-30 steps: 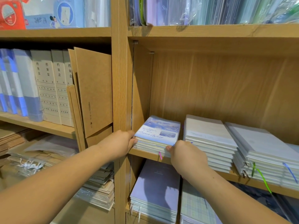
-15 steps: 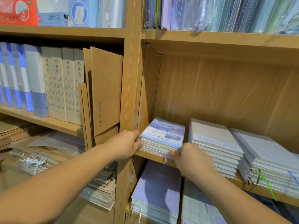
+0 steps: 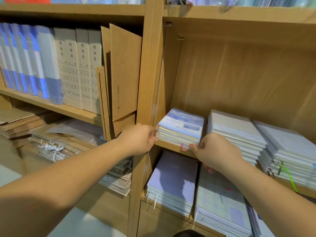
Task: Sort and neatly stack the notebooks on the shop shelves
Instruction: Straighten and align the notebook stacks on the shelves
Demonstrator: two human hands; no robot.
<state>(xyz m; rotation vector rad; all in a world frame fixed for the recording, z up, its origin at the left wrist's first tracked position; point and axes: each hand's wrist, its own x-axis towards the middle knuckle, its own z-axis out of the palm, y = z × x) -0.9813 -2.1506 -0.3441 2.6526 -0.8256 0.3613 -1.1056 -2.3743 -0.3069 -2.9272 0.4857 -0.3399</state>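
A small stack of blue sky-cover notebooks (image 3: pixel 182 128) lies at the left end of the middle wooden shelf (image 3: pixel 172 147). My left hand (image 3: pixel 139 139) grips the stack's left front corner, by the spiral binding. My right hand (image 3: pixel 215 151) pinches the stack's right front corner, beside a pink ribbon marker. To the right lie two taller stacks, a cream-covered notebook stack (image 3: pixel 236 134) and a grey-covered notebook stack (image 3: pixel 289 151). On the shelf below sit a lilac notebook stack (image 3: pixel 172 182) and a pale green notebook stack (image 3: pixel 220 202).
A wooden upright (image 3: pixel 148 82) divides the shelving just left of the held stack. Left of it stand brown card folders (image 3: pixel 123 79), beige file boxes (image 3: pixel 80 69) and blue-white binders (image 3: pixel 25 60). Wrapped paper packs (image 3: pixel 65 142) lie lower left. Wrapped goods fill the top shelf.
Both hands stay on the blue stack's front corners. The view has moved closer and shifted slightly; the stack looks a little squarer to the shelf edge.
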